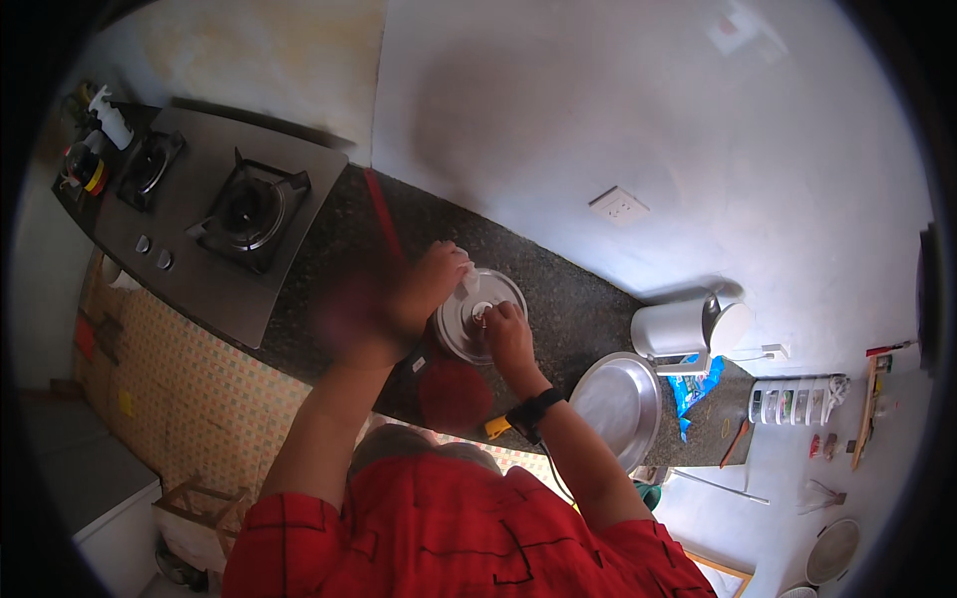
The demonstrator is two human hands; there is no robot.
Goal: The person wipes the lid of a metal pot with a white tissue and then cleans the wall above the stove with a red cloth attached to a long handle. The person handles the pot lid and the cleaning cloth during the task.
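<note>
A round metal lid [502, 285] stands on the dark speckled countertop [553, 288] in front of me. My left hand [439, 270] holds a thin white cloth or tissue [471, 279] against the lid's far left rim. At the middle of the lid, the fingers of my right hand [510, 333] are closed on its small knob [481, 312]. Whatever is under the lid is hidden. A dark blur covers part of my left wrist. Around my right wrist is a black watch or band [534, 415].
Left is a gas stove [250, 213] beside a white spray bottle [111, 119]. A red strip [383, 213] lies behind my left hand, a round red thing [456, 394] near the front edge. Rightward are a metal basin [609, 400], a white electric kettle [669, 329] and a blue bag [688, 392].
</note>
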